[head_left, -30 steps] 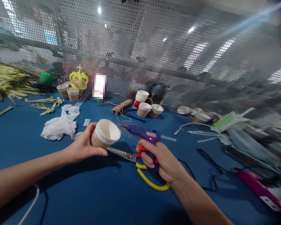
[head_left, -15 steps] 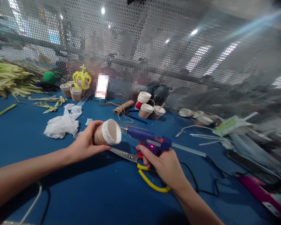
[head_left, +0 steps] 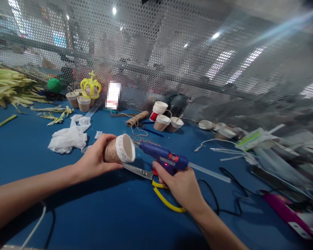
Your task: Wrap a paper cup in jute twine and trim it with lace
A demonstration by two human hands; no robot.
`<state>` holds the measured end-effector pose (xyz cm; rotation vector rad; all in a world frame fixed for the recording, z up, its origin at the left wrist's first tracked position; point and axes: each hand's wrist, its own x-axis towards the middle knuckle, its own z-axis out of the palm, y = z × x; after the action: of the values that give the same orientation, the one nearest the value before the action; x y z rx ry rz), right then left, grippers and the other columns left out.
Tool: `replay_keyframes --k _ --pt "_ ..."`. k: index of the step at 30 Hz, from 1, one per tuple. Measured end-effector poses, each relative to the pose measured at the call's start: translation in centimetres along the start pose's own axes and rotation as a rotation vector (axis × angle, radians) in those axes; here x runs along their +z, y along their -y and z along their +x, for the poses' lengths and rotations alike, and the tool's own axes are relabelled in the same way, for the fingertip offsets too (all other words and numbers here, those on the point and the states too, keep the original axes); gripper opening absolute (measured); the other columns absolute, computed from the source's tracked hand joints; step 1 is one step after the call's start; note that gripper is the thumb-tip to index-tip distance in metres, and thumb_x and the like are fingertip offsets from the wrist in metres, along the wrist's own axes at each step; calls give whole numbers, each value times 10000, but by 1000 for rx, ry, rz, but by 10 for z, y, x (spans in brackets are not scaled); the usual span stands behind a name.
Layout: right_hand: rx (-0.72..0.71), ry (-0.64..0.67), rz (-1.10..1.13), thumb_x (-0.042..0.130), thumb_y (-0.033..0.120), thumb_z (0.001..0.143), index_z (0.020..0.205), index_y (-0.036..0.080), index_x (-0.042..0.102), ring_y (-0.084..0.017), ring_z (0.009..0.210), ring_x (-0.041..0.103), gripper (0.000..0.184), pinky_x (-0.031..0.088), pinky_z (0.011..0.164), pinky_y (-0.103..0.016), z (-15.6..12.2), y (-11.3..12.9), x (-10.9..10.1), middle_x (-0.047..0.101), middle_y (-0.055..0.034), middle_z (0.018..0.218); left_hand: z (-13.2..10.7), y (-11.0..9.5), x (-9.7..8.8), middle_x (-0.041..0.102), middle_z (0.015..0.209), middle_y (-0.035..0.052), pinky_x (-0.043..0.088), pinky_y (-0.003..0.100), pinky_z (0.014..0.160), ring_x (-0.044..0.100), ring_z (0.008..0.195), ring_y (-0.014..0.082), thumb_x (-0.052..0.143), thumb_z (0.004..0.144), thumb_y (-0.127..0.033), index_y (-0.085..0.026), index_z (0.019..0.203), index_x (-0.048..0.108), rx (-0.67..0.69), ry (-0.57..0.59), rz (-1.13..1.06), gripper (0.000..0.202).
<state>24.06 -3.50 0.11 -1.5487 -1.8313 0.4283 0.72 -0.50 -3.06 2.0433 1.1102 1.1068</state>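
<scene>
At a blue worktable (head_left: 135, 215), we held a small white-lined cup wrapped in brown twine (head_left: 119, 150), its rim edged with a white lace band, in our left hand (head_left: 95, 158). Our fingers and thumb were curled round its body, parted only by the cup's width. The cup was raised above the table and tipped on its side, its mouth turned toward the right.

Our right hand (head_left: 184, 187) was closed round the grip of a blue plastic glue gun (head_left: 161, 152), its red light lit and a long translucent glue stick (head_left: 210, 172) jutting from the back. The nozzle pointed at the cup's rim, just beside it; whether they touched, we could not tell.

Below, yellow-handled metal scissors (head_left: 139, 171) lay between our hands, partly hidden. A crumpled heap of white lace (head_left: 66, 140) rested left of the cup. Farther back, we had a roll of brown twine (head_left: 137, 119) near more twine-wrapped cups (head_left: 161, 122).
</scene>
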Motion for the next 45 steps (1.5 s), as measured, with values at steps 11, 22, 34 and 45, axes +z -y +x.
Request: replay_keyframes --k 11,22,34,45 --pt "-268 32 -278 476 314 795 686 194 699 -168 444 572 276 461 490 -288 -1 -28 -3 581 -16 450 -1 -1 -1 478 1057 72 441 368 849 512 965 211 680 641 -344 -202 1096 364 3 -4 -18 572" --pt "-367 8 -285 448 297 805 809 181 708 -163 486 578 285 448 493 -271 -1 -25 -3 589 -23 483 0 1 -1 473 1065 70 431 364 855 497 980 209 678 648 -344 -209 1102 357 13 -4 -5 572" --pt "-190 13 -33 556 314 705 827 205 694 -205 620 618 214 468 507 -288 0 -24 -2 638 -39 604 1 -1 -4 477 1062 77 434 381 849 505 968 218 670 652 -342 -205 1097 363 -8 -28 29 558" --pt "-163 34 -25 548 317 711 758 211 697 -224 627 620 189 478 563 -328 -1 -23 0 617 -36 565 3 -3 -5 472 1046 72 422 370 850 496 964 214 677 642 -341 -193 1081 369 -23 -61 52 557"
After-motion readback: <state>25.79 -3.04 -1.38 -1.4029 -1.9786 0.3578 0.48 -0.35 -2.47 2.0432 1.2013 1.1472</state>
